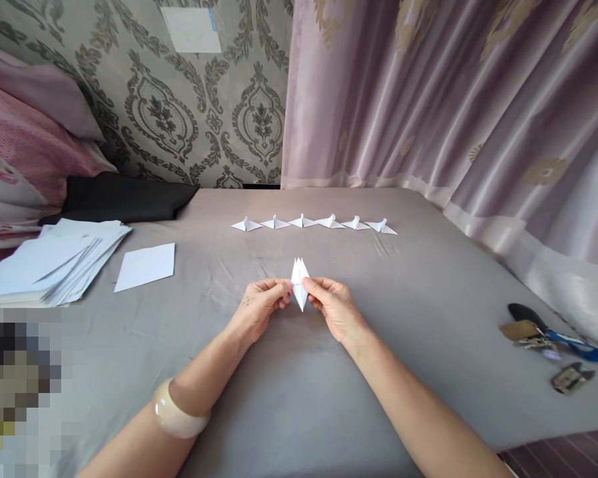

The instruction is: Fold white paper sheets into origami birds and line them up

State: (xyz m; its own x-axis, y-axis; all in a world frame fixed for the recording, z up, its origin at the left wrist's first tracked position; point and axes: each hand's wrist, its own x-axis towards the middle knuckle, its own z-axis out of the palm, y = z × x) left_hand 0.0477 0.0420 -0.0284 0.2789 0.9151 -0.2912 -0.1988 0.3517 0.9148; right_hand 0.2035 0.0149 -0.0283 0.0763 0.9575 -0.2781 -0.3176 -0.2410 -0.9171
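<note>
A narrow, diamond-shaped piece of folded white paper [299, 275] is held up between my hands, its split points facing away from me and a single point toward me. My left hand [262, 302] pinches its left edge between thumb and fingers. On the opposite edge, the thumb of my right hand [333, 302] presses against the front, with the fingers curled behind. Beyond my hands, several folded paper cranes [301, 221] stand in a row with their wings spread.
Grey cloth [219, 425] covers the surface. At left lie a stack of white paper [44, 265], a separate white sheet [146, 267] and a folded black cloth [129, 198]. Keys [535, 340], a blue-handled tool [578, 345] and a nail clipper [572, 378] lie at right, near the curtain [379, 99].
</note>
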